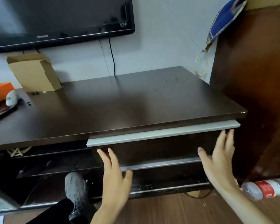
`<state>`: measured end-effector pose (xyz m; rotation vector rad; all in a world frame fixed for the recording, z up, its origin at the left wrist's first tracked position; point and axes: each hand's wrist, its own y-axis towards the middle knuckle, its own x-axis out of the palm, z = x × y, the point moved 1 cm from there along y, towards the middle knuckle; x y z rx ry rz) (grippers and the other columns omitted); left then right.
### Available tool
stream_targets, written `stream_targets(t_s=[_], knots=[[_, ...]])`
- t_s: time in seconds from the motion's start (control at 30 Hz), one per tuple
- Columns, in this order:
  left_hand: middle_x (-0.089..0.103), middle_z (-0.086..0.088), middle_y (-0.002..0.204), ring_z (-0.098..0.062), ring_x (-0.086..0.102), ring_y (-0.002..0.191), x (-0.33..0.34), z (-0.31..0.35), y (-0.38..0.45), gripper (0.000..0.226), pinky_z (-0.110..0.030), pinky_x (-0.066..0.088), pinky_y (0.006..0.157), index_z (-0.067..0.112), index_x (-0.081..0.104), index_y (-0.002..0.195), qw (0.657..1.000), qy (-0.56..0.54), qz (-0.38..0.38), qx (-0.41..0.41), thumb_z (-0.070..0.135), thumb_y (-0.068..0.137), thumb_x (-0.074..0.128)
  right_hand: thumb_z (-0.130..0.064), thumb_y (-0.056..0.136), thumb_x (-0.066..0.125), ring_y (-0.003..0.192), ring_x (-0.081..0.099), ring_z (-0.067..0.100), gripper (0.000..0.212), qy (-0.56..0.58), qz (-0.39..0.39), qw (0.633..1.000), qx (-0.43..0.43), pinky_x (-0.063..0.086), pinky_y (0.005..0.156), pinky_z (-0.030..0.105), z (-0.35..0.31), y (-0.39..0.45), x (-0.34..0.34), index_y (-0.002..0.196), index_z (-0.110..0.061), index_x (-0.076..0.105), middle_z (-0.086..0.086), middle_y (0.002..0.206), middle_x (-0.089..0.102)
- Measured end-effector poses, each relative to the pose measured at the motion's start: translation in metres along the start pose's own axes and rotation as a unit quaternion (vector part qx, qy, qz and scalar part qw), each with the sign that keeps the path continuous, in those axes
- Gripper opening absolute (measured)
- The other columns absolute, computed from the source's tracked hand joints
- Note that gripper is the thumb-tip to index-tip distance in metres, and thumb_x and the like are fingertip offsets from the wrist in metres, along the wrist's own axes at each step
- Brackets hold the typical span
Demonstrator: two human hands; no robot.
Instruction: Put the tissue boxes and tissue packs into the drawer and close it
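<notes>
The top drawer (160, 149) of a dark brown TV cabinet has a grey handle strip (162, 134) along its upper edge and sits almost flush under the cabinet top (120, 104). My left hand (115, 178) is flat, fingers spread, against the drawer front near its left end. My right hand (220, 160) is flat against the front near its right end, fingertips just under the strip. Neither hand holds anything. No tissue boxes or packs show; the drawer's inside is hidden.
A second drawer with a grey strip (165, 164) lies below. An open cardboard box (34, 73), an orange box (0, 91) and a white object (11, 97) stand at the cabinet's back left under a wall TV (58, 18). A plastic bottle (263, 188) lies on the floor at right. My grey shoe (76, 189) is at the cabinet's base.
</notes>
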<state>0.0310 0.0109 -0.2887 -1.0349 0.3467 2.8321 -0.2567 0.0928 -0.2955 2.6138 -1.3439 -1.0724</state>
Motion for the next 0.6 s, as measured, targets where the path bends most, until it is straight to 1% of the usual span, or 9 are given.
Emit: stream_targets(t_s=[0.03, 0.1, 0.17, 0.23, 0.37, 0.47, 0.53, 0.57, 0.6], knots=[[-0.044, 0.011, 0.156, -0.020, 0.037, 0.138, 0.001, -0.001, 0.008, 0.093, -0.019, 0.036, 0.089, 0.020, -0.009, 0.159, 1.000, 0.014, -0.003, 0.002, 0.019, 0.096, 0.058, -0.023, 0.100, 0.066, 0.162, -0.005, 0.028, 0.095, -0.016, -0.010, 1.000, -0.010, 0.012, 0.117, 0.033, 0.002, 0.006, 0.002, 0.168, -0.014, 0.000, 0.000, 0.176, -0.018], [-0.042, 0.005, 0.157, -0.031, 0.042, 0.138, 0.002, -0.004, 0.024, 0.093, -0.030, 0.045, 0.095, 0.016, -0.008, 0.159, 0.999, 0.047, -0.018, 0.006, 0.018, 0.095, 0.059, -0.023, 0.100, 0.066, 0.162, -0.002, 0.029, 0.094, -0.058, -0.035, 0.997, -0.033, 0.015, 0.117, 0.033, 0.008, 0.018, 0.007, 0.167, -0.013, 0.001, 0.001, 0.175, -0.019], [-0.039, 0.001, 0.159, -0.034, 0.048, 0.133, 0.001, -0.008, 0.039, 0.092, -0.039, 0.047, 0.099, 0.013, -0.006, 0.159, 0.996, 0.083, -0.042, 0.012, 0.020, 0.095, 0.059, -0.024, 0.099, 0.068, 0.162, 0.003, 0.030, 0.094, -0.090, -0.060, 0.993, -0.048, 0.021, 0.121, 0.037, 0.013, 0.031, 0.011, 0.167, -0.010, 0.004, 0.002, 0.175, -0.020], [-0.037, -0.003, 0.160, -0.032, 0.050, 0.131, 0.001, -0.011, 0.048, 0.090, -0.038, 0.045, 0.103, 0.010, -0.004, 0.159, 0.990, 0.127, -0.065, 0.021, 0.023, 0.095, 0.058, -0.024, 0.098, 0.069, 0.162, 0.007, 0.032, 0.095, -0.123, -0.070, 0.988, -0.063, 0.030, 0.122, 0.043, 0.017, 0.038, 0.013, 0.166, -0.007, 0.006, 0.005, 0.174, -0.020], [-0.037, 0.000, 0.161, -0.027, 0.049, 0.134, 0.001, -0.022, 0.049, 0.087, -0.032, 0.047, 0.101, 0.009, 0.002, 0.160, 0.985, 0.148, -0.071, 0.044, 0.023, 0.095, 0.059, -0.024, 0.096, 0.071, 0.161, 0.015, 0.032, 0.094, -0.135, -0.073, 0.985, -0.075, 0.038, 0.116, 0.040, 0.024, 0.040, 0.011, 0.166, -0.009, 0.011, 0.006, 0.176, -0.014], [-0.031, 0.004, 0.163, -0.027, 0.028, 0.148, -0.005, -0.027, 0.048, 0.082, -0.029, 0.043, 0.103, 0.011, 0.007, 0.160, 0.987, 0.131, -0.079, 0.049, 0.020, 0.096, 0.057, -0.021, 0.096, 0.072, 0.160, 0.017, 0.026, 0.090, -0.133, -0.088, 0.983, -0.088, 0.039, 0.114, 0.037, 0.029, 0.039, 0.006, 0.167, -0.012, 0.016, 0.002, 0.177, -0.006], [-0.010, 0.000, 0.169, -0.023, 0.019, 0.152, -0.011, -0.023, 0.046, 0.076, -0.030, 0.035, 0.111, 0.013, 0.015, 0.160, 0.986, 0.132, -0.096, 0.031, 0.022, 0.096, 0.055, -0.021, 0.097, 0.070, 0.160, 0.019, 0.023, 0.085, -0.115, -0.115, 0.983, -0.079, 0.037, 0.116, 0.038, 0.033, 0.034, 0.002, 0.166, -0.016, 0.019, 0.000, 0.176, 0.007], [0.012, -0.003, 0.169, -0.023, 0.026, 0.150, -0.016, -0.021, 0.045, 0.071, -0.032, 0.034, 0.113, 0.016, 0.023, 0.158, 0.983, 0.142, -0.115, 0.012, 0.025, 0.096, 0.054, -0.022, 0.099, 0.068, 0.158, 0.024, 0.021, 0.080, -0.092, -0.137, 0.984, -0.071, 0.037, 0.117, 0.039, 0.037, 0.030, -0.002, 0.165, -0.019, 0.024, -0.001, 0.173, 0.020], [0.036, -0.003, 0.161, -0.024, 0.039, 0.144, -0.022, -0.013, 0.042, 0.062, -0.034, 0.037, 0.111, 0.019, 0.035, 0.154, 0.981, 0.149, -0.124, 0.012, 0.027, 0.095, 0.053, -0.023, 0.099, 0.067, 0.154, 0.033, 0.018, 0.073, -0.072, -0.155, 0.983, -0.068, 0.039, 0.116, 0.039, 0.040, 0.028, -0.007, 0.163, -0.022, 0.031, -0.005, 0.166, 0.035]])
